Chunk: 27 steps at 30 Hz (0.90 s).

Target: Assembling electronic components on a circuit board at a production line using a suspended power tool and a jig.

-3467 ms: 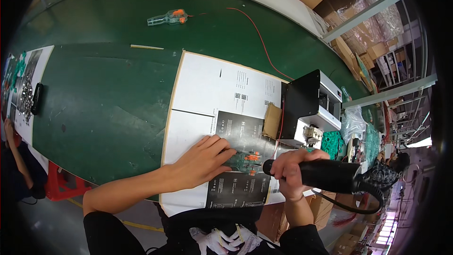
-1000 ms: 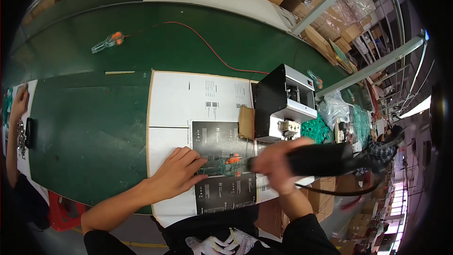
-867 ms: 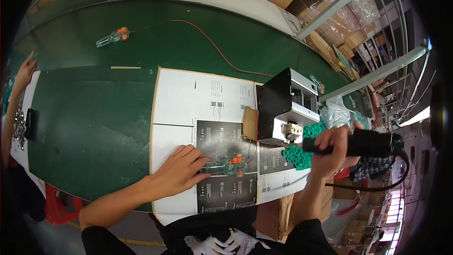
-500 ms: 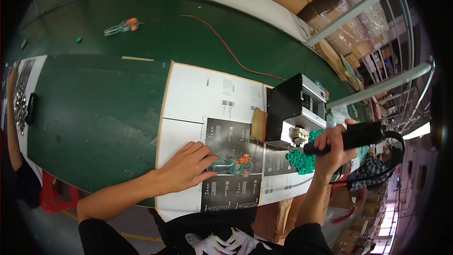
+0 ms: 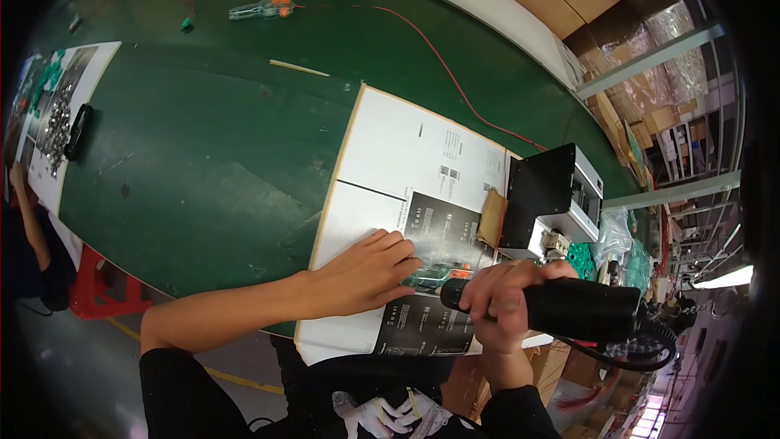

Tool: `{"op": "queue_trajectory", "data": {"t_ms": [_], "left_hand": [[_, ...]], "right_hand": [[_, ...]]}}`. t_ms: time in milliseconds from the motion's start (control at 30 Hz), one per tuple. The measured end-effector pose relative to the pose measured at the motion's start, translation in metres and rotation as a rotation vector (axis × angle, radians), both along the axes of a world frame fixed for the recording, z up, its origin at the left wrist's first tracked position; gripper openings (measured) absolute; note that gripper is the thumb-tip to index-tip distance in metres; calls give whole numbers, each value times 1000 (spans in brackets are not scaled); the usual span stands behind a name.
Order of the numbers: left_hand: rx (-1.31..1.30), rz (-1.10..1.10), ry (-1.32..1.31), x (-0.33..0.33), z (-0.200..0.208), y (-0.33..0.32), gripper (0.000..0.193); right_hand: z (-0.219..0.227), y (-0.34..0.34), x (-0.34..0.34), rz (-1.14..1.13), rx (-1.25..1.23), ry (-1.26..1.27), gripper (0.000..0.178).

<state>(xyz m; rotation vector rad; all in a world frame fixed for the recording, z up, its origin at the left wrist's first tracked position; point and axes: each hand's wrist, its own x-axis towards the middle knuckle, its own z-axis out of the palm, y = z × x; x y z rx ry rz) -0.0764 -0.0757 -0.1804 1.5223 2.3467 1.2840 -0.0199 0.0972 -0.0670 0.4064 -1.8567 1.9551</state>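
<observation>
My left hand (image 5: 366,270) presses down on the board with its fingers curled round the end of a clear greenish plastic piece with orange parts (image 5: 435,275). My right hand (image 5: 502,297) is wrapped round a black corded electric screwdriver (image 5: 581,309), held nearly level. The screwdriver's nose points left at the orange end of the piece; whether the tip touches it I cannot tell. White printed sheeting with black panels (image 5: 422,325) covers the board beneath. Beyond my right hand stands a black and silver box-shaped machine (image 5: 544,199), with several small green parts (image 5: 581,260) beside it.
A similar clear piece with orange parts (image 5: 262,8) lies far back on the green table (image 5: 203,154), near a red wire (image 5: 443,61). Another person's arm (image 5: 31,223) is at the far left, beside scattered metal bits (image 5: 58,126). A metal rail (image 5: 658,195) crosses at right.
The screwdriver in my right hand has come down and left, from beside the machine to the orange end of the clear piece. My left hand still holds the piece. The view has shifted.
</observation>
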Motion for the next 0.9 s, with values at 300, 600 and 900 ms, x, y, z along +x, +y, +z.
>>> {"op": "queue_trajectory", "data": {"t_ms": [300, 600, 900], "left_hand": [[222, -6, -111, -2, 2, -2, 29], [292, -76, -180, -3, 1, -1, 13], [331, -70, -224, -3, 0, -1, 12]], "right_hand": [[1, -7, 0, -17, -121, 37, 47], [10, 1, 7, -22, -83, -116, 51], [-1, -6, 0, 1, -58, 92, 44]]}}
